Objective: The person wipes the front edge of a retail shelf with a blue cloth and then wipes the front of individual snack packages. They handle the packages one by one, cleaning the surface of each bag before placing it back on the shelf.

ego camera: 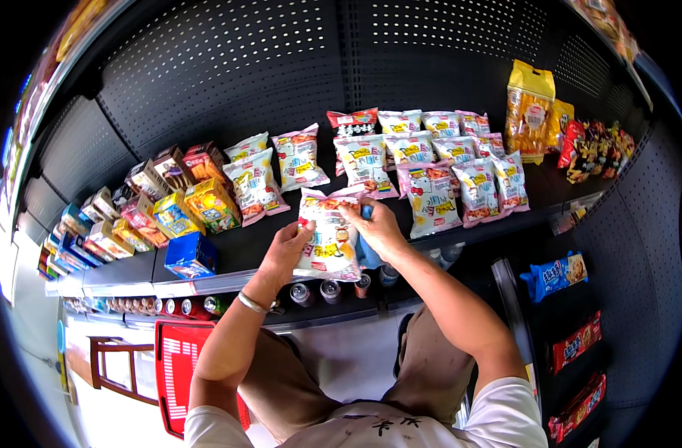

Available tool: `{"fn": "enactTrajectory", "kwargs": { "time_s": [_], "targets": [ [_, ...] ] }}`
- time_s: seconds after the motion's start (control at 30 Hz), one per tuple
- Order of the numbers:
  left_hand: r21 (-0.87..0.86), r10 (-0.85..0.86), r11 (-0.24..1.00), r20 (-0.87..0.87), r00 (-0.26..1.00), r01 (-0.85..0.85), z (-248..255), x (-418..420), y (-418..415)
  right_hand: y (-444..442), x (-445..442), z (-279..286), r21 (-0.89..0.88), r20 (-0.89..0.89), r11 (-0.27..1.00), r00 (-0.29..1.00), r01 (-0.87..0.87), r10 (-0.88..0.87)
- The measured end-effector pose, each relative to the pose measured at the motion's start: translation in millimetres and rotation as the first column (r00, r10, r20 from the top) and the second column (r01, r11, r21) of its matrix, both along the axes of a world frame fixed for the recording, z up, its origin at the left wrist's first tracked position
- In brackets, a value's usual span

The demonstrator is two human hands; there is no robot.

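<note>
A pink-and-white snack bag (327, 238) is held up in front of the shelf edge, its printed face towards me. My left hand (287, 246) grips its left side, thumb on the front. At the upper right side, my right hand (379, 227) pinches the same bag. A blue cloth (367, 246) hangs beneath the right hand, against the bag's edge; how it is held is partly hidden. Behind the bag, similar snack bags (363, 162) stand in rows on the black shelf (251, 246). Two more (255, 187) lean near my left hand.
Boxed snacks (212, 204) line the shelf's left part, with a blue box (191, 255) at its front edge. A tall yellow bag (528, 117) stands right. Drink cans (301, 294) sit on the lower shelf. A red basket (175, 375) is on the floor left; biscuit packs (559, 274) occupy side shelves.
</note>
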State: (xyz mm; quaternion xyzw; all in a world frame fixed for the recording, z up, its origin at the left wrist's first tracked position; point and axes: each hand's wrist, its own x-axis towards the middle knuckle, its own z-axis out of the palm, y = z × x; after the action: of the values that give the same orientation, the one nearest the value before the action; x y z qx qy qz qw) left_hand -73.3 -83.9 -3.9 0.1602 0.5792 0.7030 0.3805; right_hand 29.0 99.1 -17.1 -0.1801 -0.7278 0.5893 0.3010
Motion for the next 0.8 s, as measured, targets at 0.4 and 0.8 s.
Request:
{"fn": "enactTrajectory", "kwargs": {
  "time_s": [0.4,0.8],
  "targets": [
    [0.252,0.277,0.932,-0.030,0.961,-0.260,31.2,-35.3,12.4,-77.9,53.4,7.4,0.518,0.516,0.561,0.759,-0.646,0.398],
    [0.057,0.141,0.988,0.057,0.988,-0.144,-18.5,22.3,140.5,-116.6,66.1,-13.4,0.513,0.630,0.192,0.518,-0.837,0.578]
  ]
}}
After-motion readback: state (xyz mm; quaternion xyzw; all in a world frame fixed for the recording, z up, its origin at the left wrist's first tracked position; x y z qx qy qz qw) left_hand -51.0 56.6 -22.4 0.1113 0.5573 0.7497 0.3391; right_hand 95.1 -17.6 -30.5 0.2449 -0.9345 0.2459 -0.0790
